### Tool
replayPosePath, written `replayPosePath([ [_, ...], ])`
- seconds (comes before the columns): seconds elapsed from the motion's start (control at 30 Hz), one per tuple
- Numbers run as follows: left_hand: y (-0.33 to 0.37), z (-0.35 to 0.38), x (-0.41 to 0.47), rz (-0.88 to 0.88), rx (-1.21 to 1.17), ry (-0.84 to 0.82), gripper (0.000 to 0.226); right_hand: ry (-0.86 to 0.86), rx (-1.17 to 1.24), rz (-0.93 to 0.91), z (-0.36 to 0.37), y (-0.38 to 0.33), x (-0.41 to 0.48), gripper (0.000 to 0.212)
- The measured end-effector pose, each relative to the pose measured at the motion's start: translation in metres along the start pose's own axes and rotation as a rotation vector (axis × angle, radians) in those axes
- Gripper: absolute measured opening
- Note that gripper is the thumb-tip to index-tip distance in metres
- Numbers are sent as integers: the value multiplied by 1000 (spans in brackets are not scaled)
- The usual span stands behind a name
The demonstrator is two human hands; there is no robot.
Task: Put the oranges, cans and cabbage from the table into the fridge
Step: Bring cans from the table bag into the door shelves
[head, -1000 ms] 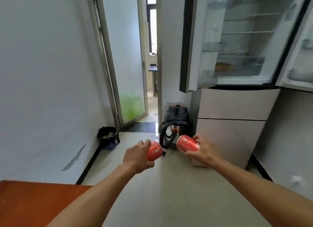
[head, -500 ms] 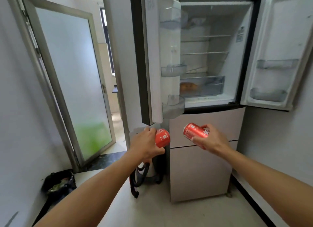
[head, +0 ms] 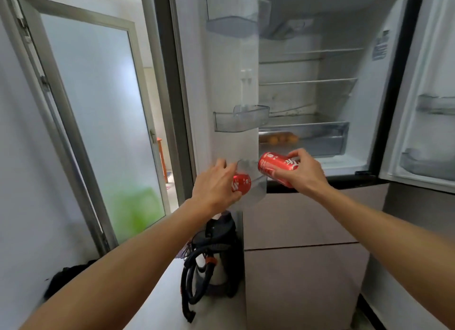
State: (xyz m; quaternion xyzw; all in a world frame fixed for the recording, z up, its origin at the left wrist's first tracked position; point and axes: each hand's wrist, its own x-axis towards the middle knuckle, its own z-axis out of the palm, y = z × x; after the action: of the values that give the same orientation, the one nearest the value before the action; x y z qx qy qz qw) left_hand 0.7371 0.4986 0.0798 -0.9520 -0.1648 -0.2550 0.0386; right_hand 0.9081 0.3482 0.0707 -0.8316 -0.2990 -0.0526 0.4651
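The left hand (head: 216, 184) is clamped around the left can (head: 241, 183), a red one, with fingers curled over its side. It holds the can at the clear bottom bin (head: 257, 184) of the fridge's left door; whether the can is inside that bin cannot be told. Just right of it, the right hand (head: 304, 173) grips the right can (head: 277, 166), also red and tipped on its side, in front of the lower edge of the fridge (head: 339, 59) opening.

Above the left hand, a middle door bin (head: 241, 119) and a top door bin (head: 231, 25) hold nothing visible. Just above the right hand, the clear crisper drawer (head: 320, 137) holds several oranges (head: 280, 139) at its left end. Both upper doors stand open.

Below the hands, a vacuum cleaner (head: 211, 263) with a coiled hose stands on the pale floor (head: 157, 305) against the fridge. Left of the left hand is a frosted glass door (head: 98, 108).
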Motion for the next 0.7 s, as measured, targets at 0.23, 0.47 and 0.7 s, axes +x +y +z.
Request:
replayPosePath([
  [0.23,19,16,59,-172,64,130,53,-182,-75,-317,33,20,99,74],
  [0.47,25,44,84,-282,239,114,51,-360,-168,-512,57,37,139,79],
  [0.7,30,91,88,-356,318,-44,51,-448,-216,-649,76,45,150,67],
])
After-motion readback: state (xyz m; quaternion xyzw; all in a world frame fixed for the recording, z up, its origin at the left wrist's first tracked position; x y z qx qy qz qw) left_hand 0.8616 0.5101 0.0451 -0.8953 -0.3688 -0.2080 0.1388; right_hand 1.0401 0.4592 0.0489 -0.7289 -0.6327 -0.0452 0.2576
